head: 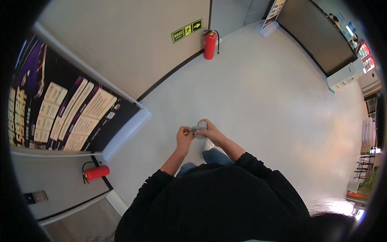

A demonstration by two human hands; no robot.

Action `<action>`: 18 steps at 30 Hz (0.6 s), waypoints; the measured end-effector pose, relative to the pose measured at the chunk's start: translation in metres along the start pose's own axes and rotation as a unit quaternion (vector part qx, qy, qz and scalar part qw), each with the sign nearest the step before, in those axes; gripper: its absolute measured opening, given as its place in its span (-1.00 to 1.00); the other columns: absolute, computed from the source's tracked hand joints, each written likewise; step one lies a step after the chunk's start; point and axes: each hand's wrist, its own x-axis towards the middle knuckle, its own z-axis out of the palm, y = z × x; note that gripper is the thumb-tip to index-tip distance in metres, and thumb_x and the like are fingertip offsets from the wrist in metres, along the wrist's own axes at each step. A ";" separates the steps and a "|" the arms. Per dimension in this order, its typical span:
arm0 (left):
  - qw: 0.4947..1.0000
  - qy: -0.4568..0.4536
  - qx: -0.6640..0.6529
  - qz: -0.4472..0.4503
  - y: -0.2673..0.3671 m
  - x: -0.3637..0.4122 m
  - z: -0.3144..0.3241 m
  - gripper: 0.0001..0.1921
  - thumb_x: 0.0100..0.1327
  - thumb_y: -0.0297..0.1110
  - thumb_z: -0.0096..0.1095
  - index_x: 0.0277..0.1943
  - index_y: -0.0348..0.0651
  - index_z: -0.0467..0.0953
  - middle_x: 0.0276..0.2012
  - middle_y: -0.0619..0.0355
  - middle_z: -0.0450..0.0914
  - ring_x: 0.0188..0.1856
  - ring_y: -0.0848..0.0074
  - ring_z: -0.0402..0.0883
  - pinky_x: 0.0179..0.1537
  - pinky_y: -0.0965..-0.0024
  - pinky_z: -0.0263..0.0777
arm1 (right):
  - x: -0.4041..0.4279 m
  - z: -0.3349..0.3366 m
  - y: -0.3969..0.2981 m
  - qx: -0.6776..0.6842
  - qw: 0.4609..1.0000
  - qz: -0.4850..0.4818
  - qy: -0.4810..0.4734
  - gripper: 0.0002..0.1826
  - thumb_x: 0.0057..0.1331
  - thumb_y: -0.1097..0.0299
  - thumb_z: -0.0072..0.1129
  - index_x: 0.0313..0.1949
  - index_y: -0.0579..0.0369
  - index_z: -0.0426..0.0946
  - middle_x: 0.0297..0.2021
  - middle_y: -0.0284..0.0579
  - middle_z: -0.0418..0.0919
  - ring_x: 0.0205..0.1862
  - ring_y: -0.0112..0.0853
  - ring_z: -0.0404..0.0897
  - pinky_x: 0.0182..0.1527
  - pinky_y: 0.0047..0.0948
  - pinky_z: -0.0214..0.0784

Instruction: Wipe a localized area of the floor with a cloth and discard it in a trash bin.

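Between my two hands is a crumpled grey cloth (200,126), bunched into a small wad in front of my body. My right hand (213,133) is closed around the wad from its right side. On the other side, the fingers of my left hand (184,139) pinch a loose end of the same cloth. The wad hangs above the pale floor, over my legs and a white shoe (208,145). My fingers hide part of the cloth.
A red fire extinguisher (209,45) stands by the wall under a green exit sign (187,31). Another extinguisher (97,172) is at the left, below a large printed display board (75,112). A brown counter (317,33) and a white box (345,75) stand at upper right.
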 end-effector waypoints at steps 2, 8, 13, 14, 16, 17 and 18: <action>1.000 -0.013 -0.012 0.012 0.023 0.037 0.025 -0.86 0.10 -0.60 -0.03 -0.25 -0.32 0.27 -0.30 0.11 0.35 -0.31 0.54 0.42 -0.27 0.49 0.48 | 0.030 -0.030 -0.030 0.010 1.000 -0.015 -0.003 -0.52 0.00 0.35 0.16 -0.10 0.15 0.21 -0.37 -0.17 0.39 -0.35 -0.45 0.41 -0.36 -0.49 0.30; 0.996 -0.025 -0.063 -0.060 0.063 0.128 0.087 -0.88 0.11 -0.61 -0.04 -0.27 -0.30 0.27 -0.31 0.13 0.34 -0.30 0.53 0.42 -0.26 0.45 0.48 | 0.104 -0.106 -0.077 0.029 0.998 0.061 -0.001 -0.57 0.00 0.43 0.14 -0.11 0.10 0.26 -0.35 -0.21 0.39 -0.33 -0.49 0.39 -0.35 -0.52 0.27; 0.997 -0.050 -0.009 -0.053 0.096 0.240 0.124 -0.90 0.09 -0.63 -0.02 -0.32 -0.31 0.27 -0.37 0.13 0.36 -0.34 0.52 0.45 -0.27 0.45 0.49 | 0.183 -0.155 -0.113 0.081 0.994 0.034 0.072 -0.60 -0.01 0.47 0.10 -0.13 0.13 0.27 -0.35 -0.20 0.39 -0.33 -0.47 0.41 -0.32 -0.50 0.29; 0.996 -0.068 0.013 -0.058 0.106 0.260 0.131 -0.90 0.09 -0.63 0.00 -0.32 -0.31 0.29 -0.39 0.13 0.37 -0.37 0.52 0.46 -0.27 0.45 0.49 | 0.198 -0.162 -0.123 0.098 0.991 0.026 0.087 -0.61 -0.01 0.49 0.09 -0.14 0.13 0.27 -0.35 -0.19 0.39 -0.33 -0.46 0.42 -0.32 -0.49 0.30; 0.995 -0.091 0.008 -0.038 0.124 0.304 0.152 -0.90 0.08 -0.61 0.02 -0.31 -0.33 0.31 -0.40 0.14 0.39 -0.38 0.52 0.47 -0.28 0.47 0.48 | 0.229 -0.185 -0.149 0.114 0.986 0.015 0.118 -0.62 -0.01 0.52 0.08 -0.15 0.13 0.28 -0.35 -0.19 0.39 -0.33 -0.45 0.43 -0.33 -0.47 0.31; 0.994 -0.111 0.002 -0.016 0.137 0.326 0.166 -0.89 0.08 -0.59 0.04 -0.30 -0.34 0.33 -0.41 0.14 0.42 -0.39 0.52 0.48 -0.28 0.48 0.48 | 0.245 -0.201 -0.163 0.156 0.980 0.013 0.121 -0.62 -0.01 0.53 0.07 -0.15 0.13 0.28 -0.35 -0.18 0.39 -0.34 -0.44 0.43 -0.34 -0.47 0.32; 0.993 -0.120 0.001 -0.015 0.150 0.346 0.177 -0.89 0.08 -0.59 0.04 -0.30 -0.34 0.33 -0.41 0.14 0.42 -0.39 0.52 0.48 -0.28 0.48 0.48 | 0.260 -0.216 -0.177 0.197 0.973 0.011 0.123 -0.62 -0.01 0.54 0.06 -0.15 0.13 0.28 -0.36 -0.18 0.39 -0.34 -0.43 0.43 -0.34 -0.46 0.32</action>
